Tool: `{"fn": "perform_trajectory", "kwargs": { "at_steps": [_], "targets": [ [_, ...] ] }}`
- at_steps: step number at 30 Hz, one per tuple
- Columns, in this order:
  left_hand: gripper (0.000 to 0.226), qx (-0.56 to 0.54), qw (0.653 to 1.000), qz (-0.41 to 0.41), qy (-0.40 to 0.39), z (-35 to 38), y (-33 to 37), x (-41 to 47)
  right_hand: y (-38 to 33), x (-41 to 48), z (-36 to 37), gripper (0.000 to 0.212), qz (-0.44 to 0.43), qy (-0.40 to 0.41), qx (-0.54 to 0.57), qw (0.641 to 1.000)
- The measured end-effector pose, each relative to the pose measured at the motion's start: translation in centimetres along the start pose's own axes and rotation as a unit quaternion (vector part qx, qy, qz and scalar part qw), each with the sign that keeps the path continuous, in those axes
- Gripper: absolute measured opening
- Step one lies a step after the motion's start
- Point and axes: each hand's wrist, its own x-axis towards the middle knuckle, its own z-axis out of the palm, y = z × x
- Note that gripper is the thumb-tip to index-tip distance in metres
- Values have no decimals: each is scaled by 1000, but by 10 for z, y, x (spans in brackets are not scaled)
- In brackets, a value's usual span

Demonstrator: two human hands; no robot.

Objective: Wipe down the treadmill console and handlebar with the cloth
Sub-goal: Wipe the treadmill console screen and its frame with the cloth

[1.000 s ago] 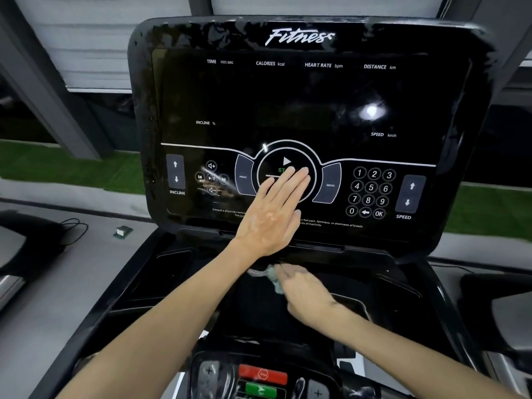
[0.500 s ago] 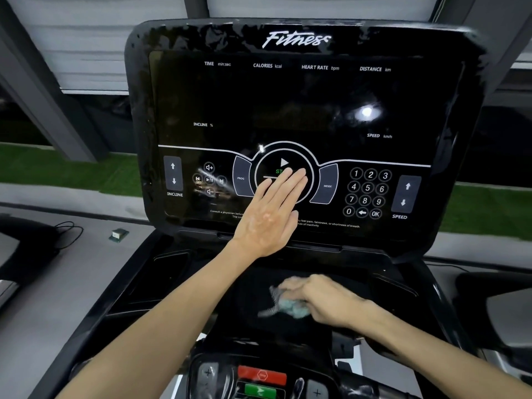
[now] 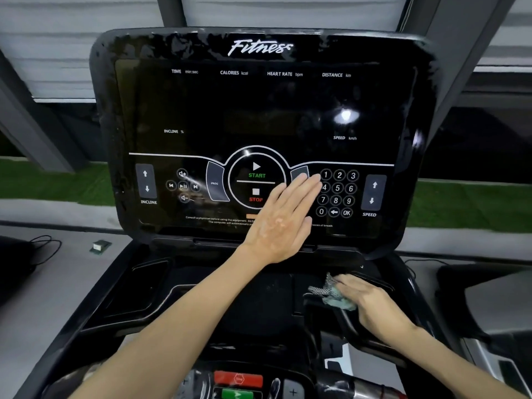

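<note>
The black treadmill console [image 3: 259, 110] fills the view, with START and STOP marks at its centre and a number keypad to the right. My left hand [image 3: 283, 223] lies flat on the lower screen, its straight fingers reaching the keypad's left edge. My right hand [image 3: 371, 303] grips a bunched pale teal and grey cloth [image 3: 331, 295] and presses it onto the right side of the black tray [image 3: 259, 298] below the console. A stretch of shiny handlebar [image 3: 365, 391] shows at the bottom right, and neither hand touches it.
A red and a green button [image 3: 239, 378] sit on the lower panel at the bottom edge. On the grey floor to the left lie a small box [image 3: 99, 246] and a black cable [image 3: 46, 246]. Other machines stand on both sides.
My left hand slid right across the screen, from the START circle toward the keypad. My right hand carried the cloth from the middle of the tray to its right side.
</note>
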Motion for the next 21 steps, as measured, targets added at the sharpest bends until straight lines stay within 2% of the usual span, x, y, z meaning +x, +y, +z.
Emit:
{"fn": "perform_trajectory", "kwargs": {
  "at_steps": [3, 6, 9, 10, 12, 13, 14, 17, 19, 21],
  "targets": [
    [60, 3, 1000, 4, -17, 11, 10, 4, 8, -18, 1, 68, 24, 3, -28, 999],
    [59, 24, 999, 19, -22, 16, 11, 5, -11, -14, -1, 38, -52, 25, -77, 995],
    [60, 23, 999, 12, -23, 17, 10, 4, -20, -9, 4, 44, -64, 31, -79, 994],
    [60, 25, 999, 12, -25, 17, 10, 4, -18, -10, 10, 57, -81, 22, -80, 993],
    [60, 30, 999, 14, -28, 17, 11, 4, -16, -16, 19, 79, -164, -52, -175, 969],
    [60, 32, 999, 13, -28, 17, 11, 4, -17, -18, 20, 81, -189, -106, -206, 954],
    [60, 34, 999, 12, -28, 16, 12, 4, -17, -20, 21, 82, -206, -123, -207, 948],
    [60, 44, 999, 11, -29, 16, 12, 2, -17, -20, 23, 80, -197, -82, -174, 961],
    [60, 49, 998, 11, -27, 16, 13, 2, -18, -20, 23, 65, -191, -15, -110, 975],
    [60, 52, 998, 10, -26, 16, 14, 3, -15, -21, 21, 54, -141, 32, -33, 989]
  ]
}}
